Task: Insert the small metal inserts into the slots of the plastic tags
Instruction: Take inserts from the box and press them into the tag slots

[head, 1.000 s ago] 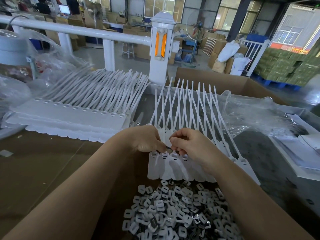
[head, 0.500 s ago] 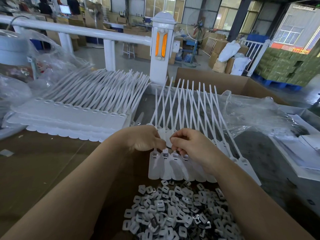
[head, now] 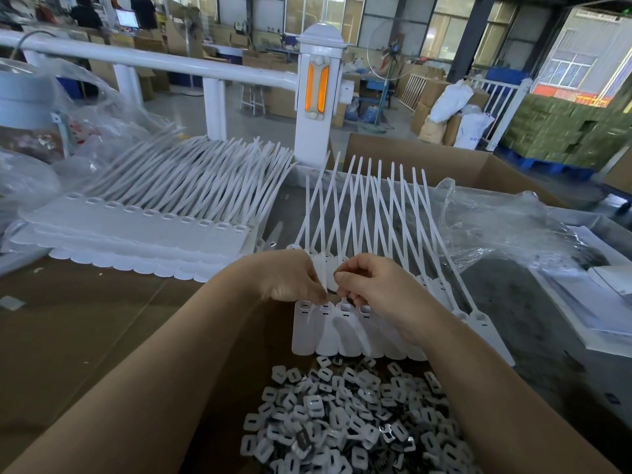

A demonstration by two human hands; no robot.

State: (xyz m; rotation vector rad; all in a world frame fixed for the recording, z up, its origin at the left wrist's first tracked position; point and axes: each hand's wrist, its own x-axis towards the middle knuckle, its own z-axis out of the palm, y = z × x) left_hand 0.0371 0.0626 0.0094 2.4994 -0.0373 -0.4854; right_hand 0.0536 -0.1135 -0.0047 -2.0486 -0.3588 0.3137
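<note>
Both hands meet over the row of tags, fingers curled, at the slotted heads. The left hand and right hand hide the heads behind them — whether a fingertip pinches an insert or the tag itself cannot be told. The tags' right end runs under the right forearm. The pile of inserts lies at the near edge of the table, cut off by the frame bottom. A finished stack of tags sits toward the table's far left edge, partly under a plastic bag. Against the frame a second ago, hands and tags sit in nearly the same spot — no clear shift.
</note>
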